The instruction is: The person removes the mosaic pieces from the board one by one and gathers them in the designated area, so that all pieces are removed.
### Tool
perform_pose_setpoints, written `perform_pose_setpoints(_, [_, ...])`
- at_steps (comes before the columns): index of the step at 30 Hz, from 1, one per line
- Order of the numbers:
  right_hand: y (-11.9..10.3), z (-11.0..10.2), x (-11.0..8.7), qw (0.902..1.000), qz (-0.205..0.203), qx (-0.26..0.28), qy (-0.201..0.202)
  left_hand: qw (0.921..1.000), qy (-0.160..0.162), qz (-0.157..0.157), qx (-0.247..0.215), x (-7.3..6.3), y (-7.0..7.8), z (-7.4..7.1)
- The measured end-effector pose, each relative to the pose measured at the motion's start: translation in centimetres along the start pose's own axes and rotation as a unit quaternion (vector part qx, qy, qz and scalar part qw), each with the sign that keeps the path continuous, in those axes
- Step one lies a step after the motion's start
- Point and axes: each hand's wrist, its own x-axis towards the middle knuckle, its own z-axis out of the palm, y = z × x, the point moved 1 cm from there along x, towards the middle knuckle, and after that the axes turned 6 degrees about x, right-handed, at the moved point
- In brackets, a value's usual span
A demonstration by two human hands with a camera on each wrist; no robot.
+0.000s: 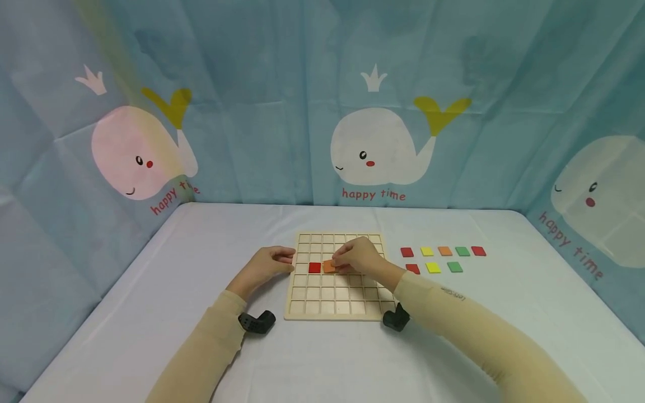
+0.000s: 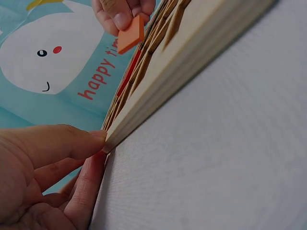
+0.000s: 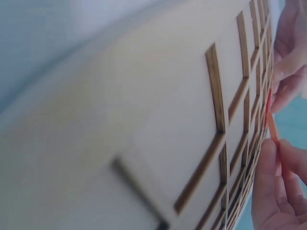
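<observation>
My right hand (image 1: 359,254) pinches an orange square tile (image 1: 329,266) between thumb and fingertips, over the wooden grid board (image 1: 341,317). In the left wrist view the orange tile (image 2: 130,36) is tilted. Just left of it, a red tile (image 1: 314,267) lies in a cell of the board. My left hand (image 1: 264,266) is at the board's left edge; in the left wrist view its fingertips (image 2: 98,138) touch that edge. Part of the grid is hidden under the right hand and forearm.
Right of the board lie two rows of loose square tiles, among them a yellow tile (image 1: 433,268), a green tile (image 1: 455,267) and an orange tile (image 1: 445,251). A white cloth (image 1: 322,358) covers the table. Blue curtains (image 1: 252,157) with whales stand behind and at the sides.
</observation>
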Motion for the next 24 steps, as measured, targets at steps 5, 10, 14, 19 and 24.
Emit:
perform_pose_setpoints(5, [0.1,-1.4,-0.4,0.9999,0.001,-0.003,0.010,1.0000,-0.003,0.004,0.000,0.1,0.1,0.1])
perform_pose_setpoints(10, [0.2,-2.8,-0.9,0.9996,0.012,-0.019,0.014,1.0000,-0.001,0.004,-0.002,0.3,-0.1,0.1])
perform_pose_setpoints(14, [0.4,-3.9,-1.3,0.9991,0.022,-0.028,0.024,1.0000,0.002,0.002,-0.001,0.2,-0.1,0.0])
perform_pose_setpoints(19, [0.7,-5.5,-1.9,0.9984,0.022,-0.044,0.027,1.0000,0.002,0.001,0.000,0.1,0.0,0.0])
perform_pose_setpoints(24, [0.7,-7.2,-2.7,0.9965,0.024,-0.071,0.035,1.0000,0.001,-0.002,0.000,0.2,0.0,0.0])
